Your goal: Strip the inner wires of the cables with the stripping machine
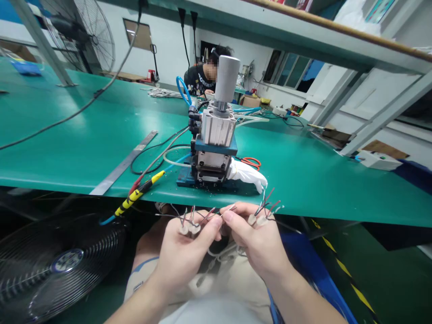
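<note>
My left hand [184, 252] and my right hand [258, 240] are both closed on small wired components, held in my lap just below the near edge of the green tabletop [84, 130]. In the left grip, thumb and forefinger pinch one cluster of pale round-bodied components [189, 228], their thin red, grey and dark leads fanning upward. In the right grip sits a second cluster [256, 219], its leads [268, 202] splaying up and to the right. My two forefingers meet at the middle, where one fine wire [227, 209] runs from hand to hand, so its long axis lies crosswise, left to right, and neither hand is nearer to it than the other. I cannot tell which cluster that wire belongs to.

Straight ahead, at the near edge of the tabletop, stands a small pneumatic press [214, 148] with a grey cylinder on top; its front opening faces me, just above and beyond my fingertips. A white glove [248, 174] lies touching its right side, and a yellow-and-black wrapped cable [138, 195] hangs over the edge at left. A floor fan [50, 265] sits low on my left. Another person [202, 76] works at the far edge.
</note>
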The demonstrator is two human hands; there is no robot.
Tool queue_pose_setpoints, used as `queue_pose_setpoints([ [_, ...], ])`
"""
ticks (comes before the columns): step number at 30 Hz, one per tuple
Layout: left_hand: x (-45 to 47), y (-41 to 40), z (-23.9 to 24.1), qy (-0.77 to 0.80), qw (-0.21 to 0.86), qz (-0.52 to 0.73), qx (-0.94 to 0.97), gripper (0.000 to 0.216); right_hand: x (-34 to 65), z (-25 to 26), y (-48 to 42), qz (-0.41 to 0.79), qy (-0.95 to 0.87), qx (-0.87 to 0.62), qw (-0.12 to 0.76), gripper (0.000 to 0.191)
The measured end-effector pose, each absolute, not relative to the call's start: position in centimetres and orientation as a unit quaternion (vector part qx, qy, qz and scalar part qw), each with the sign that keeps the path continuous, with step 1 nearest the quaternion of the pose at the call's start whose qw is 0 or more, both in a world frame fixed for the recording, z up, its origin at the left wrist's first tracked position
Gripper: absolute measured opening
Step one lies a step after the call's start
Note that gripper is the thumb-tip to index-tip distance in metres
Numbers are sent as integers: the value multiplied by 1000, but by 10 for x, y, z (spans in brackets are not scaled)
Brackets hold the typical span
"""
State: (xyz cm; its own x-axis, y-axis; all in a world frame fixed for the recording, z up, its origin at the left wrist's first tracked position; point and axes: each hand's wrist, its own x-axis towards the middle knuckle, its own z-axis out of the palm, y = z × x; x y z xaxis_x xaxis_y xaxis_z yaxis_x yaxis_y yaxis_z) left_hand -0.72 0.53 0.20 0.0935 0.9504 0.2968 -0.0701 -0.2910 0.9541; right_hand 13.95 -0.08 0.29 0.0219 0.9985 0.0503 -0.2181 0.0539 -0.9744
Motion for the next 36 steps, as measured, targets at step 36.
queue_pose_setpoints([
  [36, -18, 14, 5, 275, 600, 451, 601, 35, 157, 22, 1, 613, -431, -329, 575, 20],
])
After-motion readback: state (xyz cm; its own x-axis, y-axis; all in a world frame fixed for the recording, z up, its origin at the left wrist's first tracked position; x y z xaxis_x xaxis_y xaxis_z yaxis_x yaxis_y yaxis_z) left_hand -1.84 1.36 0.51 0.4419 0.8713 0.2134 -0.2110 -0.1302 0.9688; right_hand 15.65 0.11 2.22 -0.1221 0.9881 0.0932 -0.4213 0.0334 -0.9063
